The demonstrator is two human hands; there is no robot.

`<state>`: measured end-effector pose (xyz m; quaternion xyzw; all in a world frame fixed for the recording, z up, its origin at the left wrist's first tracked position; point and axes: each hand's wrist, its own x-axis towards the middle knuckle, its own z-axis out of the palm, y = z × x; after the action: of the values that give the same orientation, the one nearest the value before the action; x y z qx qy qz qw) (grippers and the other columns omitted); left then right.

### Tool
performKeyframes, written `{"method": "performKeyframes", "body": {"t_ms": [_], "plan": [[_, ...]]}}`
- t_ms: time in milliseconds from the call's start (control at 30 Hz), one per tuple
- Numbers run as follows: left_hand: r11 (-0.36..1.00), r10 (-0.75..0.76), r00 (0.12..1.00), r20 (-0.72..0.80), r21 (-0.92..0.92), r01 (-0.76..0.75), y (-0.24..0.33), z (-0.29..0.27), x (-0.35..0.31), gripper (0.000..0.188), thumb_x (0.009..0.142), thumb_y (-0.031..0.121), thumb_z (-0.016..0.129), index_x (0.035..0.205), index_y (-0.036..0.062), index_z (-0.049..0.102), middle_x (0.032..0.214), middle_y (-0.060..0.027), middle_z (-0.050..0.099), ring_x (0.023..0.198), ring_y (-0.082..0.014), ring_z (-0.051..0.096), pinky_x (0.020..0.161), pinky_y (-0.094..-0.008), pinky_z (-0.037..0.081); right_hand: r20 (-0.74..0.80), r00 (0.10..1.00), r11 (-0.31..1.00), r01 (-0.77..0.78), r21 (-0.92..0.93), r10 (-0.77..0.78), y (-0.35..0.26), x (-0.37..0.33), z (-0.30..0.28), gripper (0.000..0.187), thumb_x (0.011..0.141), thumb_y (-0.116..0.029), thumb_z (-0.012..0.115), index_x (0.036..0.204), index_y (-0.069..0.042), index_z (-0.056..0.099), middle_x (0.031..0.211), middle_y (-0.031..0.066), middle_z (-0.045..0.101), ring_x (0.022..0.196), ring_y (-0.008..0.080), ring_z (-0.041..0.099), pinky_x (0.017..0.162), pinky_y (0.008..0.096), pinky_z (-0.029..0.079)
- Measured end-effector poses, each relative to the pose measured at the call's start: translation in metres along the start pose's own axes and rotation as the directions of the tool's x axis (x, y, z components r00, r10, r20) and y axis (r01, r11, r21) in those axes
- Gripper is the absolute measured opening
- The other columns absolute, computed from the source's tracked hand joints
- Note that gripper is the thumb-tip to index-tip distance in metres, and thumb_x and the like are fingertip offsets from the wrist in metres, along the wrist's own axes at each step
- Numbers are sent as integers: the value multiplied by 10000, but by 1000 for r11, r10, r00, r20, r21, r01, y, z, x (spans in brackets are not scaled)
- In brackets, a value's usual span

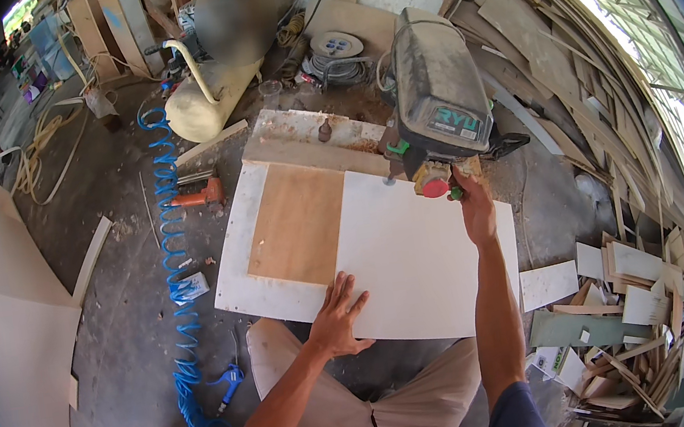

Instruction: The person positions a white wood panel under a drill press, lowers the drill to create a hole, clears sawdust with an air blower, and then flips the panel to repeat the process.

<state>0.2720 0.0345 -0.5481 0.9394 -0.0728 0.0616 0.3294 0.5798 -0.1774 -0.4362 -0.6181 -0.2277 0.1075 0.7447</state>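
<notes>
A white board [417, 264] lies on the drill press's table, with a bare brown wood panel [296, 223] to its left. My left hand [339, 314] rests spread and flat on the board's near left edge, its fingertips by the seam with the brown panel. Above the board stands the drill press head [439, 82], a dusty dark housing. My right hand [478, 209] is raised to the front of that head, fingers closed around the side of a switch with a red round button [435, 188] and a green part [456, 193]. Some of its fingers are hidden.
A coiled blue air hose [177, 259] runs along the floor at left, near an orange nail gun [201, 195] and a blue air blow gun [230, 382]. A cream compressor tank [205, 106] stands behind. Wood offcuts [618, 307] are heaped at right; a large pale panel [14, 322] stands far left.
</notes>
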Motion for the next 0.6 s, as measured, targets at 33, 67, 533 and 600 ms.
{"method": "performKeyframes", "body": {"t_ms": [33,67,533,600], "plan": [[1000,4,1000,-8,-1,-4,-1,-1,-1,1014,643,481,888,1510,119,509,1676,-247,178,1571,-423,109,1268,-547,197,-5,1000,1000,11,-13,-11,0,-1,3,562,1064,-375,461,1385,64,601,1175,121,687,1018,166,558,889,327,429],[1000,8,1000,-16,-2,-8,-2,-2,-2,1012,642,476,891,1509,118,511,1675,-246,182,1569,-424,117,1269,-542,199,-10,1000,999,22,-25,-22,-1,-2,5,564,1063,-377,461,1384,66,601,1175,121,689,1018,166,558,888,326,429],[864,-388,904,-178,272,424,-15,13,109,882,1000,605,461,1602,4,230,1666,-241,186,1545,-446,160,1221,-680,66,-59,997,999,-53,8,54,-7,2,13,563,1085,-365,425,1381,86,586,1158,102,665,1033,184,569,890,335,423],[851,-386,893,-231,285,441,-21,21,111,888,1012,602,441,1622,17,168,1681,-225,152,1552,-450,121,1225,-673,48,-68,996,998,-62,-7,62,-6,3,12,561,1089,-365,420,1376,86,590,1162,110,667,1030,185,568,889,335,422]]}}
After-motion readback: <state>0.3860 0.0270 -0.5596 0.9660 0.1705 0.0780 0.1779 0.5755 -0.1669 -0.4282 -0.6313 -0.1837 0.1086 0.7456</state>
